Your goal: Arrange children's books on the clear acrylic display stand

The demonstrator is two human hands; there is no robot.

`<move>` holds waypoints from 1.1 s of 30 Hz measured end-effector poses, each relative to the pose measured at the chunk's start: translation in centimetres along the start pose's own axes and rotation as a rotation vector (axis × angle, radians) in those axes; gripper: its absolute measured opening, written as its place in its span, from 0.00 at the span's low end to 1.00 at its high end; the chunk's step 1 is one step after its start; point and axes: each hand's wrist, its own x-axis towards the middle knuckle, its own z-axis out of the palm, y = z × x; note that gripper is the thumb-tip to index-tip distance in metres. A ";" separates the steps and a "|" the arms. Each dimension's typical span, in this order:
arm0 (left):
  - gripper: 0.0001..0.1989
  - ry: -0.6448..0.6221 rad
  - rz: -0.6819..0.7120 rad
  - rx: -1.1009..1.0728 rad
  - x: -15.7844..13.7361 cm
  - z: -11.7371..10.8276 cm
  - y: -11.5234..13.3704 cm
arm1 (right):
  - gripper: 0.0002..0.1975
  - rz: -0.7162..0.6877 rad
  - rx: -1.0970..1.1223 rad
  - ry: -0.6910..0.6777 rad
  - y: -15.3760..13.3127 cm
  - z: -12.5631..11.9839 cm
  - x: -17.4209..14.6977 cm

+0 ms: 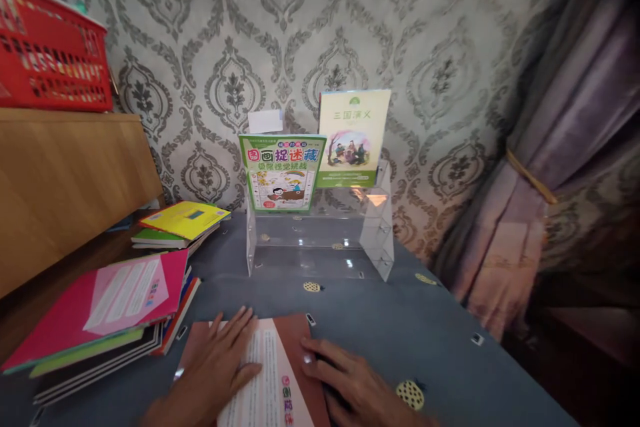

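Note:
A book [267,373] with a brown and pale cover and Chinese text lies flat on the table in front of me, its lower part cut off by the frame. My left hand [220,363] rests on its left side, fingers stretched out and thumb apart. At the book's right edge, my right hand [345,377] touches the cover with loosely bent fingers that stand apart. Beyond them stands a clear acrylic rack [377,233]. It bears a green-bordered picture book [283,173] on the left and a cream and green book [353,140] higher on the right.
To the left is a stack of books topped by a pink one [120,293]. A smaller pile with a yellow book [187,219] lies behind it. A red basket [55,53] sits on a wooden cabinet [75,180]. A tied curtain [530,213] hangs right of the table [415,320].

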 end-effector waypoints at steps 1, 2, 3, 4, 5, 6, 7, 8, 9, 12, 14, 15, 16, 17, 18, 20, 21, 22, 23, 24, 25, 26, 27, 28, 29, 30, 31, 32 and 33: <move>0.31 0.002 0.009 -0.005 0.3 -0.2 0.1 | 0.24 -0.025 -0.019 -0.005 0.0 -0.2 0.2; 0.31 0.005 0.011 -0.008 0.4 -0.5 0.2 | 0.25 -0.051 -0.039 -0.015 0.1 -0.5 0.3; 0.30 0.004 0.009 -0.008 0.4 -0.9 0.4 | 0.25 -0.074 -0.061 -0.025 0.2 -0.6 0.5; 0.30 -0.002 0.003 -0.007 0.3 -1.3 0.6 | 0.25 -0.091 -0.079 -0.033 0.3 -0.7 0.7; 0.30 -0.016 -0.005 -0.006 0.2 -1.7 0.8 | 0.25 -0.098 -0.093 -0.035 0.4 -0.6 0.9; 0.30 -0.035 -0.013 -0.006 0.1 -2.0 1.0 | 0.23 -0.099 -0.103 -0.027 0.5 -0.4 1.1; 0.30 -0.049 -0.022 -0.008 0.0 -2.3 1.2 | 0.22 -0.096 -0.111 -0.007 0.6 -0.2 1.3; 0.30 -0.061 -0.023 -0.014 -0.1 -2.5 1.3 | 0.19 -0.095 -0.121 0.021 0.7 0.2 1.5; 0.30 -0.061 -0.024 -0.019 -0.1 -2.6 1.3 | 0.17 -0.093 -0.135 0.053 0.6 0.6 1.7; 0.29 0.007 -0.034 -0.033 -0.2 -2.4 1.3 | 0.14 -0.068 -0.196 0.109 0.2 1.6 2.6; 0.27 0.040 -0.029 -0.036 -0.3 -2.2 1.3 | 0.14 -0.020 -0.233 0.102 -0.5 1.8 3.7; 0.26 0.046 -0.024 -0.035 -0.3 -2.3 1.3 | 0.15 0.011 -0.254 0.085 -0.8 1.8 4.3; 0.26 0.048 -0.019 -0.033 -0.4 -2.4 1.4 | 0.15 0.039 -0.274 0.065 -1.3 1.8 5.0; 0.26 0.048 -0.016 -0.031 -0.4 -2.5 1.5 | 0.15 0.060 -0.290 0.040 -1.7 1.9 5.6; 0.25 0.049 -0.011 -0.028 -0.5 -2.6 1.6 | 0.15 0.069 -0.296 0.014 -2.1 2.0 6.3; 0.25 0.049 0.000 -0.024 -0.5 -2.9 1.7 | 0.17 0.063 -0.263 -0.023 -2.7 2.6 7.5; 0.25 0.047 0.003 -0.025 -0.5 -2.9 1.7 | 0.18 0.061 -0.230 -0.036 -3.0 3.1 8.0; 0.25 0.044 0.002 -0.026 -0.4 -3.0 1.8 | 0.20 0.065 -0.192 -0.049 -3.1 3.6 8.4; 0.24 0.039 -0.003 -0.028 -0.4 -3.0 1.8 | 0.22 0.074 -0.156 -0.062 -3.1 4.3 8.7; 0.24 0.035 -0.011 -0.031 -0.4 -3.0 1.8 | 0.24 0.088 -0.128 -0.074 -3.1 4.9 8.8; 0.24 0.031 -0.020 -0.034 -0.3 -2.9 1.8 | 0.26 0.101 -0.107 -0.086 -3.0 5.4 8.9; 0.24 0.030 -0.029 -0.036 -0.3 -2.9 1.8 | 0.27 0.111 -0.095 -0.098 -2.9 5.8 8.9; 0.24 0.033 -0.035 -0.037 -0.3 -2.8 1.8 | 0.27 0.116 -0.090 -0.105 -2.8 6.1 8.9; 0.24 0.038 -0.038 -0.039 -0.3 -2.7 1.7 | 0.28 0.119 -0.088 -0.109 -2.6 6.2 8.9; 0.23 0.043 -0.037 -0.041 -0.4 -2.6 1.7 | 0.28 0.122 -0.089 -0.111 -2.5 6.1 8.8; 0.23 0.047 -0.031 -0.043 -0.6 -2.4 1.7 | 0.27 0.125 -0.090 -0.112 -2.5 6.0 8.8; 0.23 0.053 -0.022 -0.043 -0.8 -2.1 1.6 | 0.27 0.131 -0.089 -0.115 -2.5 5.7 8.8; 0.23 0.064 -0.008 -0.045 -1.0 -1.9 1.6 | 0.27 0.139 -0.085 -0.119 -2.6 5.4 8.8; 0.23 0.083 0.004 -0.049 -1.1 -1.7 1.5 | 0.27 0.149 -0.077 -0.123 -2.8 5.1 8.7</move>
